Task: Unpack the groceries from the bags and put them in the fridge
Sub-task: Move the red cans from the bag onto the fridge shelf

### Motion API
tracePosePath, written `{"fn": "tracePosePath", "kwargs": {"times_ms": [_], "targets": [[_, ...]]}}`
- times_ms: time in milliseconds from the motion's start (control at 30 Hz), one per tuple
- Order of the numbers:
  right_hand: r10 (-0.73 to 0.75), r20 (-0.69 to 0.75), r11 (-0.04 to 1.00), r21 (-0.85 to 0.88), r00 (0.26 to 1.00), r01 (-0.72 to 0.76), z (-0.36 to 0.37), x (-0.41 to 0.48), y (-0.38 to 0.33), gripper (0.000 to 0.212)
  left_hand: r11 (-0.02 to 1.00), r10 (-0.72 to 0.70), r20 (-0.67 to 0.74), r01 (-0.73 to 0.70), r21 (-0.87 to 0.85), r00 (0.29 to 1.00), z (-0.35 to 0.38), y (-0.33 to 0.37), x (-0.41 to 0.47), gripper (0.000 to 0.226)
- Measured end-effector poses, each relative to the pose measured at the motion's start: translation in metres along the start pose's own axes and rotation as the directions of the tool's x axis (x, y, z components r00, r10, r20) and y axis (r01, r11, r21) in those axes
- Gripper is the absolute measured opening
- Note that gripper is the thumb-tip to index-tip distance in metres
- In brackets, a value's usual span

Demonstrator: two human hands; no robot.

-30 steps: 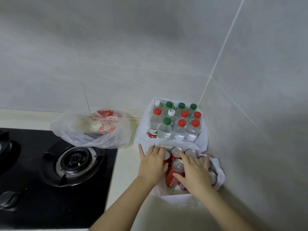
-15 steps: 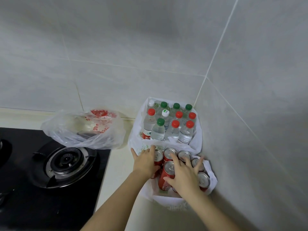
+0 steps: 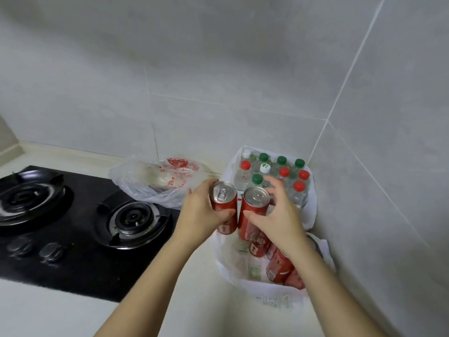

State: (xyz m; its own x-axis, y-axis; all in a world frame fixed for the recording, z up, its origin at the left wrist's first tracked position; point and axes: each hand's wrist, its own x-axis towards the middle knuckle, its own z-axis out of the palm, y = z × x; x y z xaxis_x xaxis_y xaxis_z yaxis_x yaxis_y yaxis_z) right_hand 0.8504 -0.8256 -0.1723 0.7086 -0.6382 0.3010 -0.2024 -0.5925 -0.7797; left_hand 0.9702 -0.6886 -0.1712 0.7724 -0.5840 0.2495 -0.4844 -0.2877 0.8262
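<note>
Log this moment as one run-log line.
step: unpacking cans | left hand: grips left can | right hand: grips right can | both held above white bag | other cans: in bag | fridge: not in view

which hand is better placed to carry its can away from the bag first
Left, probably. The left hand wraps the left can fully, on the counter side. The right hand holds the right can with fingers splayed, a looser grip, over the white bag.

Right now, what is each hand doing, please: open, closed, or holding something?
Left hand: holds the left red can.
Right hand: holds the right red can.
</note>
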Motion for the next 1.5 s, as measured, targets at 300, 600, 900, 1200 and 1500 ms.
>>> {"fn": "tracePosePath", "kwargs": {"times_ms": [300,600,900,1200,1500], "targets": [[-0.215,0.275,0.958,0.246,0.937,0.147,0.068,-0.023,-0.078,0.058,0.994,-0.100,-0.270,0.107,0.012,0.957,-0.112,-0.010,-0.087,0.055],[-0.060,0.387,0.991,0.130,0.920,0.010,0.162,-0.097,-0.038,0.050,0.890,-0.433,-0.318,0.456,-0.001,0.843,-0.121,-0.117,-0.185,0.050],[0.070,0.330,0.994,0.059,0.941,-0.094,0.172,-0.126,-0.005,0.049,0.886,-0.457,-0.280,0.459,-0.064,0.844,-0.096,-0.142,-0.203,0.049],[0.080,0.296,0.993,0.059,0.952,-0.102,0.175,-0.130,0.009,0.052,0.899,-0.434,-0.250,0.434,-0.060,0.865,-0.090,-0.153,-0.205,0.051],[0.161,0.356,0.971,0.113,0.921,-0.213,0.183,-0.136,0.024,0.082,0.904,-0.427,-0.201,0.409,-0.124,0.882,-0.086,-0.171,-0.209,0.058]]}}
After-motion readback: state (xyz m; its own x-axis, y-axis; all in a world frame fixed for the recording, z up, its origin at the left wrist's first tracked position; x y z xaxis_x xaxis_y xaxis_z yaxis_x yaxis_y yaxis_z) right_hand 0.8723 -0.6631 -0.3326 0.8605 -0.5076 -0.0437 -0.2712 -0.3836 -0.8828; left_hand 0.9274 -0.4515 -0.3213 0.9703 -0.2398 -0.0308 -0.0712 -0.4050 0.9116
